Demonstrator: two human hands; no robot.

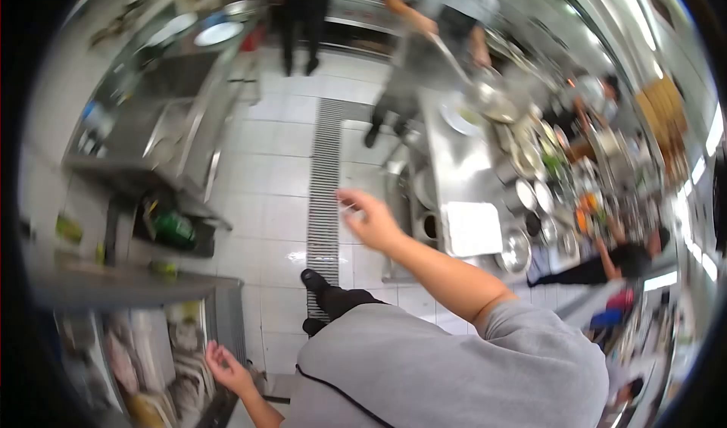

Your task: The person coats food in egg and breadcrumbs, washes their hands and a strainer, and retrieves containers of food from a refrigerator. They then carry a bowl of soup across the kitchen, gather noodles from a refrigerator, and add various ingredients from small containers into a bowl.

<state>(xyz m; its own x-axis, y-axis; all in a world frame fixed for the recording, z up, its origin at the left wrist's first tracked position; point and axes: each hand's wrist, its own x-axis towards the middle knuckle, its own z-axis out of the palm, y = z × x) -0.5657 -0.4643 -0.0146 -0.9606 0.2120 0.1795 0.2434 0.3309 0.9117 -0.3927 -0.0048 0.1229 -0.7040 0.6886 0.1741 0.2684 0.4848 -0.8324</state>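
My right hand [368, 222] hangs over the tiled floor and the drain grating [324, 178], in the middle of the view. Its fingers are loosely curved and apart, and nothing shows between them. Down at the lower left, my left hand [227, 369] is open with slightly bent fingers, beside an open-fronted unit [225, 314] that holds pale containers [151, 345]. It appears empty, and whether it touches the unit cannot be made out. Both hands are a little blurred.
Steel sinks [166, 129] stand at the left, above a green object [174, 229]. A steel counter [462, 163] on the right bears a white tray [475, 229], bowls and pots. A person [447, 11] works at its far end; other people stand farther back and at the right.
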